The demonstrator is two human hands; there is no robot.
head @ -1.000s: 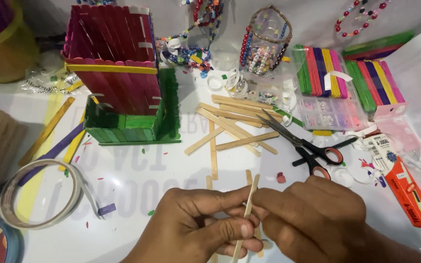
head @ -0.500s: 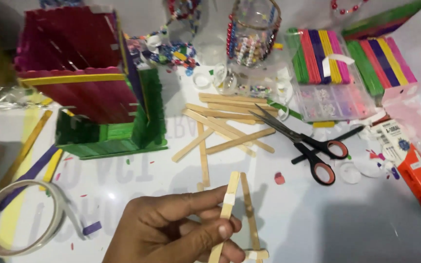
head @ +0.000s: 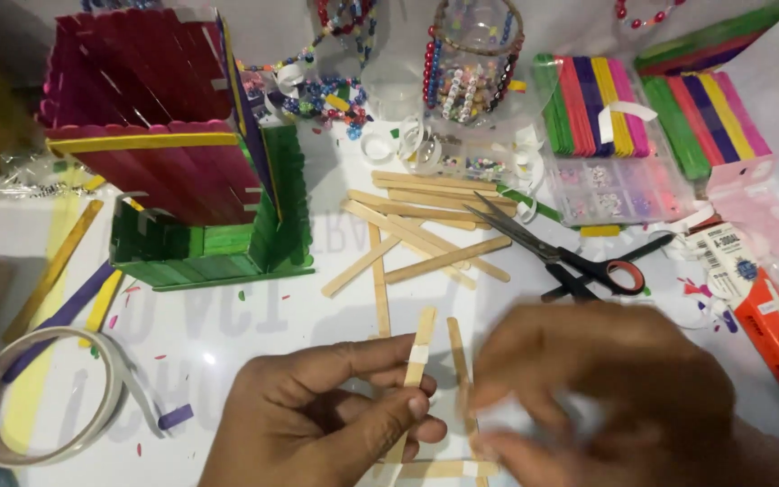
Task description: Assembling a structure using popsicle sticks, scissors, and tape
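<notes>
While the left hand (head: 335,410) pinches a plain wooden craft stick (head: 416,361) between thumb and fingers, its grip closed on the stick's lower half, the stick rises slightly tilted from the fingertips with a small white patch of tape near its upper end. The right hand (head: 606,397) is blurred just to the right of it, over a second plain stick (head: 458,347) lying on the white desk (head: 227,343); whether its grip is closed on anything cannot be told. Farther off, a loose pile of plain sticks (head: 426,225) lies beside black-handled scissors (head: 570,257). At the far left stands a box of green and magenta sticks (head: 182,171). A roll of tape (head: 42,410) sits near left, and bundles of coloured sticks (head: 651,108) lie at the far right.
</notes>
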